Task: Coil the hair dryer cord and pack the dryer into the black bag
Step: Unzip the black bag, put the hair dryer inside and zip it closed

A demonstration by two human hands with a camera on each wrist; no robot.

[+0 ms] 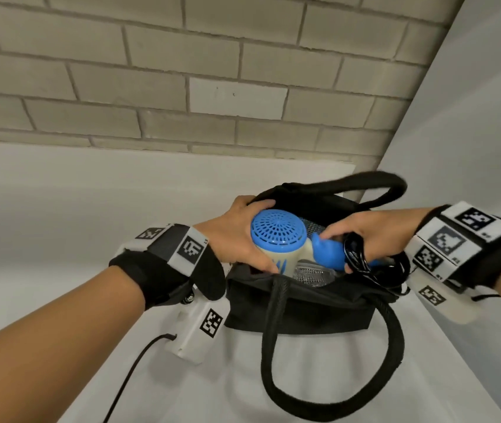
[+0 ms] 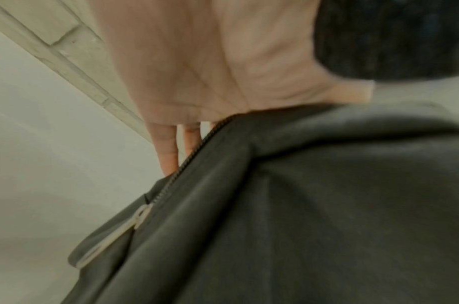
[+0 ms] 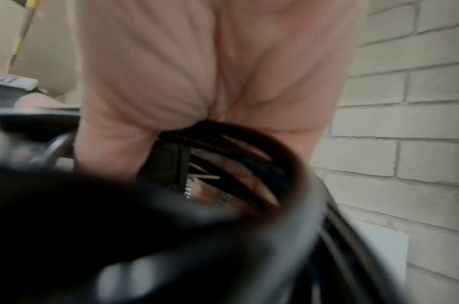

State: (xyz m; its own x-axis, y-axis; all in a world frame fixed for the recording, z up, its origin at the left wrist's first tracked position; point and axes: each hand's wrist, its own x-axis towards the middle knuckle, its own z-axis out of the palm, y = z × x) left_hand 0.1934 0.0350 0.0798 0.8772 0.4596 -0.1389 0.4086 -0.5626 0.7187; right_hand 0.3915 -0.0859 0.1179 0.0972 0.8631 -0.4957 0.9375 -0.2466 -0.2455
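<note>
A blue and cream hair dryer (image 1: 279,239) lies across the open mouth of the black bag (image 1: 301,303) on the white table. My left hand (image 1: 237,230) grips the dryer's round body, fingers over the far side, thumb on the near side. My right hand (image 1: 362,236) holds the blue handle (image 1: 328,248) together with the coiled black cord (image 1: 356,251). In the right wrist view the cord loops (image 3: 249,156) and the plug (image 3: 168,160) sit under my palm. The left wrist view shows my fingers (image 2: 168,148) behind the bag's zipper edge (image 2: 187,160).
The bag's two black strap handles (image 1: 331,358) hang, one toward me over the table, one (image 1: 365,184) arching at the back. A silver lining (image 1: 313,273) shows inside the bag. A brick wall (image 1: 182,87) stands behind; a white panel (image 1: 472,132) closes the right side.
</note>
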